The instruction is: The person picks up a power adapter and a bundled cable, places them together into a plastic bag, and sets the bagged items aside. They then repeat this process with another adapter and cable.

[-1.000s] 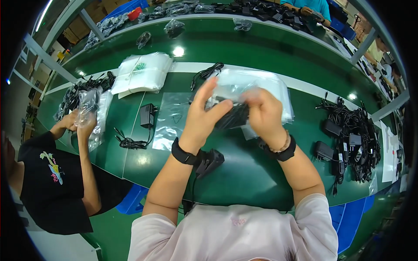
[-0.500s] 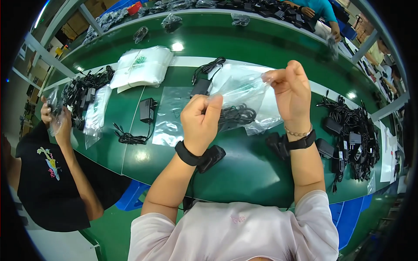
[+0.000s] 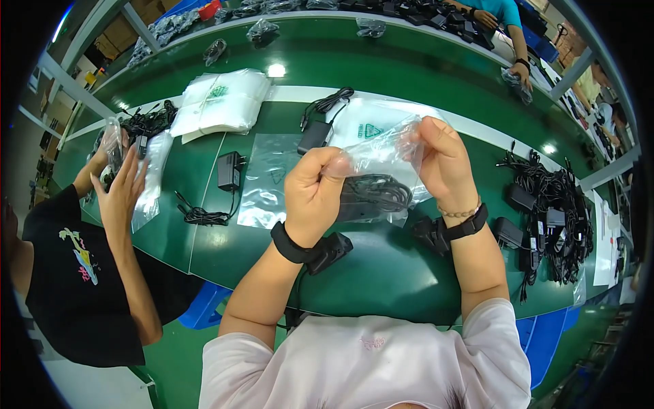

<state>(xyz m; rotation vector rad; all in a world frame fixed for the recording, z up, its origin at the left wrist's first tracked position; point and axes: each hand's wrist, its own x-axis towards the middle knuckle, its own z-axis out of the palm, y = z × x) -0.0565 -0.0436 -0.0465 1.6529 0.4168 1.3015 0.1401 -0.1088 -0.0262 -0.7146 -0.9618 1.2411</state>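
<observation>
A clear plastic bag (image 3: 381, 148) is stretched between my two hands above the green table. Inside it, at the lower part, lies a coiled black cable (image 3: 378, 191); whatever it is attached to is mostly hidden. My left hand (image 3: 315, 184) pinches the bag's left edge between thumb and fingers. The upper right corner is gripped by my right hand (image 3: 444, 160), with thumb and fingertips pressed together. Behind the bag sits a stack of clear bags with green print (image 3: 368, 128). A black power adapter (image 3: 314, 138) with its cable lies just beyond my left hand.
Left of me are a flat clear bag (image 3: 262, 184), another adapter (image 3: 229, 170) and a tied bag stack (image 3: 221, 102). Adapters with tangled cables (image 3: 552, 218) pile up at right. A co-worker's hand (image 3: 119, 194) works at left; another person's hand (image 3: 523, 75) is across the belt.
My right hand has moved slightly down and left, its fingers closer on the bag's edge. The bag has turned a little. At left, the co-worker's hands have shifted with their bag.
</observation>
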